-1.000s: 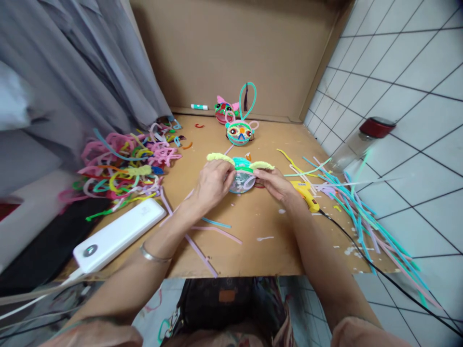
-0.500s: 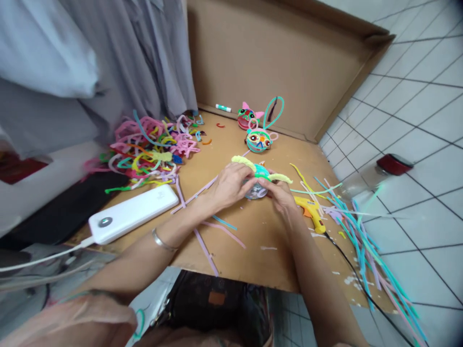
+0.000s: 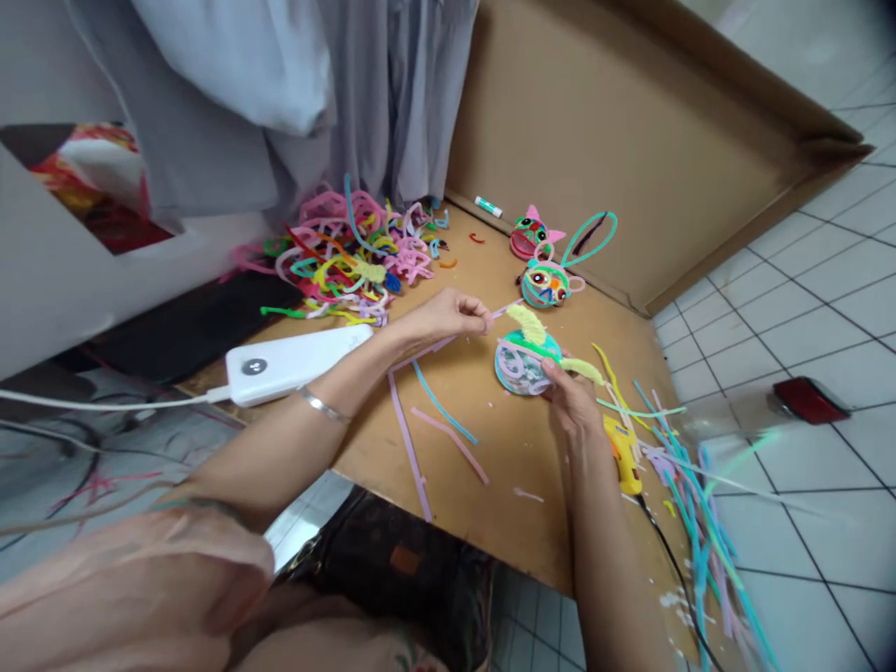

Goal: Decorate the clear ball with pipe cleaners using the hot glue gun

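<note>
My right hand [image 3: 575, 397] grips a round craft piece [image 3: 522, 369] by its right side, thumb on the front. The piece has a clear body, green and teal pipe cleaner around its upper part, lilac curls on the front and two fuzzy pale yellow ears [image 3: 530, 324]. To its left, apart from it, my left hand [image 3: 458, 315] hovers with the fingers curled and pressed together. Whatever is between those fingertips, if anything, is too small to see. A lilac pipe cleaner [image 3: 441, 345] runs along the cardboard below the left hand.
Two finished-looking animal heads [image 3: 544, 283] stand at the back by a glue stick [image 3: 488, 206]. At left are a tangled pipe cleaner heap [image 3: 350, 243] and a white power bank [image 3: 298, 364]. A yellow glue gun [image 3: 625, 457], its cord and loose pipe cleaners [image 3: 700, 523] lie at right.
My left hand has come off the craft piece and moved left. My right hand still holds the piece, now with its front more exposed. The view has turned left.
</note>
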Motion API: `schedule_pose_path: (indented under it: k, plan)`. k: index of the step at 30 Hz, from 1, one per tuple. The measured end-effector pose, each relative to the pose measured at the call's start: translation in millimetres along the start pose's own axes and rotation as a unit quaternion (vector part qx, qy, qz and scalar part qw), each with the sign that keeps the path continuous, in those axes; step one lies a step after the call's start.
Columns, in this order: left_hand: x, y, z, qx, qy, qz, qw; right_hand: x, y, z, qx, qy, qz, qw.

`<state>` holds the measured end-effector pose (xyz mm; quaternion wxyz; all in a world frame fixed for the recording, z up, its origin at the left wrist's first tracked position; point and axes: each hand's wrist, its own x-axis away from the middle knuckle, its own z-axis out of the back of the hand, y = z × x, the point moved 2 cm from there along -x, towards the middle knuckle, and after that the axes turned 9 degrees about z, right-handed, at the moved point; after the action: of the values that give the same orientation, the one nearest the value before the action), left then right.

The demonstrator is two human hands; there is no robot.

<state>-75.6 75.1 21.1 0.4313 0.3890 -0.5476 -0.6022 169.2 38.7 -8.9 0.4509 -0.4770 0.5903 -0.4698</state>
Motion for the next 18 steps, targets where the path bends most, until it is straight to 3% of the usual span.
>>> schedule_pose_path:
  k: [6, 10, 14, 18]
  plan:
    - [2, -1, 0.1, -0.024, -0.021, -0.004, 0.999, 1, 0, -1, 0.006, 0.006, 0.003, 1.000]
    - [-7, -16, -6.8, 0.040, 0.004, 0.024, 0.999, 1, 2, -1, 0.007, 0.014, 0.010, 1.000]
    - [-13, -38, -35.5, 0.138, -0.086, 0.075, 0.984, 2, 2, -1, 0.001, 0.007, 0.015, 1.000]
    - [-9, -45, -63.9, 0.241, -0.085, 0.035, 0.966, 4, 3, -1, -0.004, 0.001, 0.018, 1.000]
